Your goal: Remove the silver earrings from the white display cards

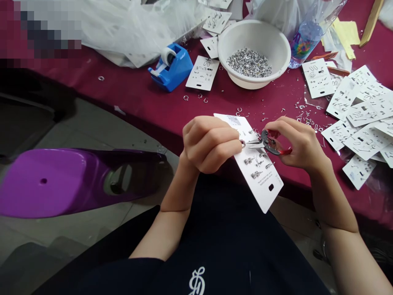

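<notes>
My left hand (211, 143) is closed round the left edge of a white earring card (260, 184), which tilts over my lap by the table edge. Several small silver earrings (256, 174) are fixed to the card. Close by my left fingertips is a small silver ring (243, 144), partly hidden by them. In my right hand (301, 141) are red-handled pliers (268, 143), gripped with fingers wrapped round the handles. Their thin jaws lie over the card and point at the ring; whether they touch it I cannot tell.
Behind the card stands a white bowl (222, 51) of small metal pieces. A blue tape dispenser (175, 67) is left of it, a plastic bottle (307, 41) right. Many earring cards (365, 139) pile up at right. Loose bits litter the cloth; a purple stool (43, 180) stands left.
</notes>
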### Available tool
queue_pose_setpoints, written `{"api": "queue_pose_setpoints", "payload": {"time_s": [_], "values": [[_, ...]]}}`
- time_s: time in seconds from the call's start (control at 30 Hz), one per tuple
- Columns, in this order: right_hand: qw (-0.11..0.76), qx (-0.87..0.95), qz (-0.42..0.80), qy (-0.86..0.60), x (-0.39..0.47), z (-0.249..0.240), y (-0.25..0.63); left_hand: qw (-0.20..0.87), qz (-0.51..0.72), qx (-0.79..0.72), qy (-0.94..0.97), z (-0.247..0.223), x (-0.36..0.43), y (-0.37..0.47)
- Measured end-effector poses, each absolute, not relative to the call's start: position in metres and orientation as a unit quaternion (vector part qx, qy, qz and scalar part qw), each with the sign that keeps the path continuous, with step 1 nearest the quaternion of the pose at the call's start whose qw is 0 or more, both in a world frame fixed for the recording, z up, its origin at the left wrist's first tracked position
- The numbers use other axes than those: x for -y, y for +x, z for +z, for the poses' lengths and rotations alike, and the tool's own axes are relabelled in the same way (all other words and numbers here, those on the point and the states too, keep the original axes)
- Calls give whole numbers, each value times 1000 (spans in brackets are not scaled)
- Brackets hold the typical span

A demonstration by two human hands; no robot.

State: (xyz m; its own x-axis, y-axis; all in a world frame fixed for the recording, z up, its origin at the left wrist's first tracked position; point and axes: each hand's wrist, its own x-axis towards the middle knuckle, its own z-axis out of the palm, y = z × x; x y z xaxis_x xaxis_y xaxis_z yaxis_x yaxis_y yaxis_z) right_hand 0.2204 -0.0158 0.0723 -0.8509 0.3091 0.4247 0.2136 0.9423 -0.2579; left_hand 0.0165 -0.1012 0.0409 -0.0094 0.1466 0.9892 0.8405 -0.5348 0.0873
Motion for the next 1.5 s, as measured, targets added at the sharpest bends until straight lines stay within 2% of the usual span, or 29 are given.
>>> {"api": "queue_pose_setpoints", "payload": {"time_s": [0.1, 0.3, 0.63, 0.97, 1.27, 1.43, 1.5], "values": [[236, 957, 106, -131, 17, 72, 220, 279, -598, 385, -646, 34, 100, 14], [216, 958, 114, -149, 17, 71, 221, 185, -622, 413, -639, 13, 98, 5], [234, 957, 113, -127, 19, 72, 221, 218, -606, 366, -671, 32, 99, 14], [206, 966, 86, -134, 20, 74, 221, 253, -591, 359, -677, 31, 97, 10], [214, 959, 90, -160, 22, 67, 219, 186, -571, 422, -679, 20, 102, 9], [223, 961, 81, -141, 21, 65, 217, 193, -587, 378, -690, 26, 102, 7], [227, 961, 100, -124, 18, 66, 218, 159, -597, 370, -693, 26, 104, 7]]}}
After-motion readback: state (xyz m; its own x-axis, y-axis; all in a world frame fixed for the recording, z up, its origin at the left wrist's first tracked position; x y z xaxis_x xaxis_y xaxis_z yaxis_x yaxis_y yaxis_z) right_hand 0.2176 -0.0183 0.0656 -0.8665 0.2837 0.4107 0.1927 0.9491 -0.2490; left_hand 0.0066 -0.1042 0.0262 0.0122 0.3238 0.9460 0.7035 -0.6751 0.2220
